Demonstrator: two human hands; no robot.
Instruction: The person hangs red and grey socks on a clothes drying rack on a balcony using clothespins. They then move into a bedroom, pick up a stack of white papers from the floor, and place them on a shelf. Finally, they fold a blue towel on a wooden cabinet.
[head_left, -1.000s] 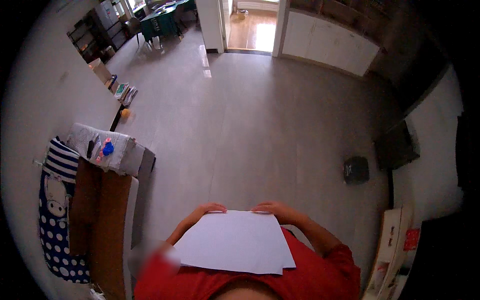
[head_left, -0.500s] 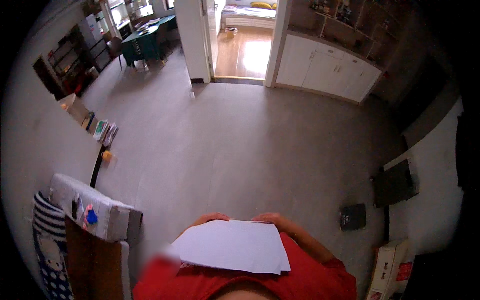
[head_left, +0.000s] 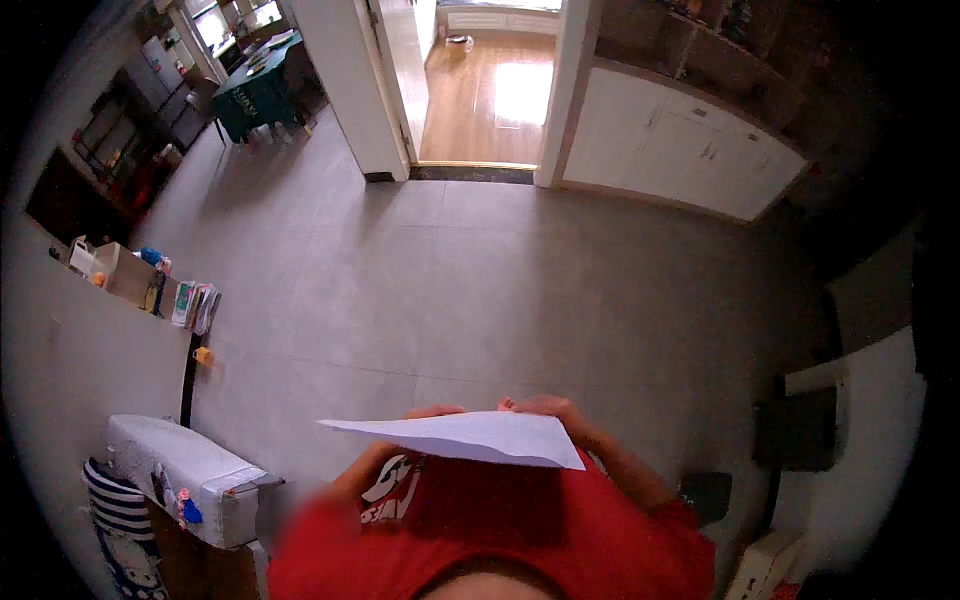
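At the far left, a low ledge carries a cardboard box (head_left: 128, 275) and a row of books (head_left: 195, 306). Nearer, on the left, stands a white padded unit (head_left: 190, 478) with a striped blue-and-white cloth (head_left: 118, 520) beside it. The grey tiled floor (head_left: 480, 290) fills the middle ground; a doorway (head_left: 490, 95) opens onto a wooden floor at the far side, with white cabinets (head_left: 690, 150) to its right.

The person, in a red shirt (head_left: 500, 530), holds a white sheet of paper (head_left: 470, 437) near the chest, almost edge-on to the camera and roughly level. The left hand (head_left: 432, 412) shows only fingertips above the sheet's far edge, curled onto the paper. The right hand (head_left: 545, 406) likewise grips the far edge, just beside the left, fingers closed over it.

Assessment: the sheet appears light, thin and limp, liable to sag, crease or tear. It is best taken by an edge or corner with a light pinch, both hands set apart to keep it flat.

At the near right, a dark box (head_left: 708, 492) sits on the floor.
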